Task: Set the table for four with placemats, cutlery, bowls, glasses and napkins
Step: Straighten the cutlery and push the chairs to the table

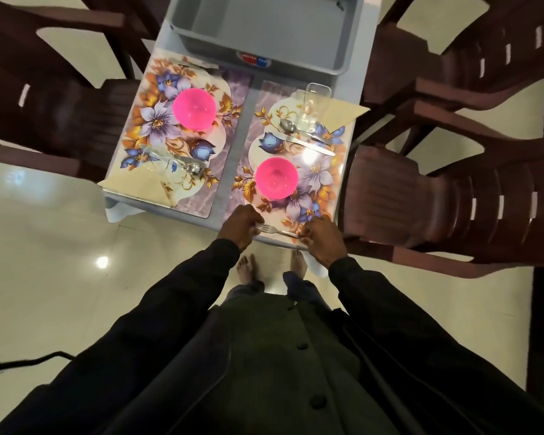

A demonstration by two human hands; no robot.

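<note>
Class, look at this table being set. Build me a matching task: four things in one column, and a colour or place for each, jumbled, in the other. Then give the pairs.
Things
1. fork
2. tub
3. left bowl
4. right napkin

Colour or place
A. grey, at the far end of the table
B. cream, folded, at the table's right edge
C. bright pink
D. held between the left hand and the right hand at the near edge

Pairs: 1-D, 2-A, 3-C, 4-B
</note>
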